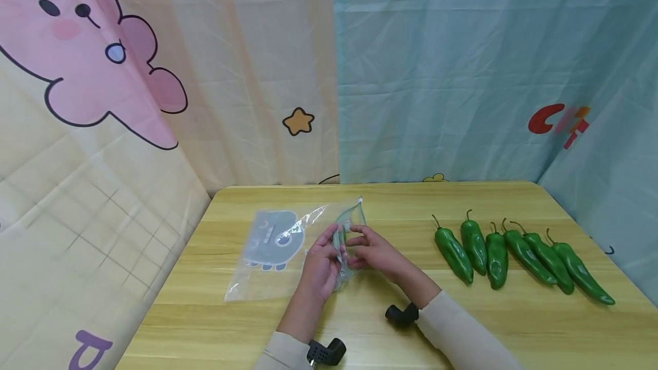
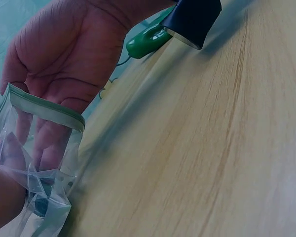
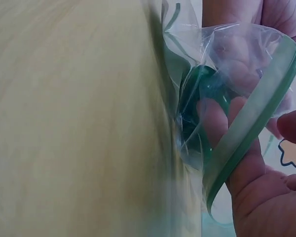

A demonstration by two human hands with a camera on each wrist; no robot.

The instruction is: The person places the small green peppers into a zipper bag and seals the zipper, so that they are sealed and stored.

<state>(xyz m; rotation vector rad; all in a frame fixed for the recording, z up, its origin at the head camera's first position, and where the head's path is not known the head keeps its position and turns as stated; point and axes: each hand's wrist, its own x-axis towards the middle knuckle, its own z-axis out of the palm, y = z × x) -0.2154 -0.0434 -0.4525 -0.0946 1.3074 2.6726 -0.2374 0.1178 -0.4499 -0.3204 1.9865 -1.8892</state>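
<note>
A clear zip bag (image 1: 277, 238) with a grey-blue cartoon print lies across the table in the head view, its green-edged mouth (image 3: 259, 116) raised and spread. My left hand (image 1: 321, 267) holds the bag beside the mouth. The fingers of my right hand (image 1: 375, 253) reach in through the mouth, loosely extended, with the thumb outside. Inside the bag, a glossy green pepper (image 3: 200, 81) shows through the crinkled plastic in the right wrist view, right at my right fingertips. In the left wrist view the right palm (image 2: 69, 49) faces the camera above the zip strip.
Several long green peppers (image 1: 497, 258) with curled stems lie in a row at the right of the wooden table (image 1: 205, 330). Printed curtains (image 1: 437, 84) hang behind the table and along its sides. A black camera mount (image 1: 329, 352) sits at the left wrist.
</note>
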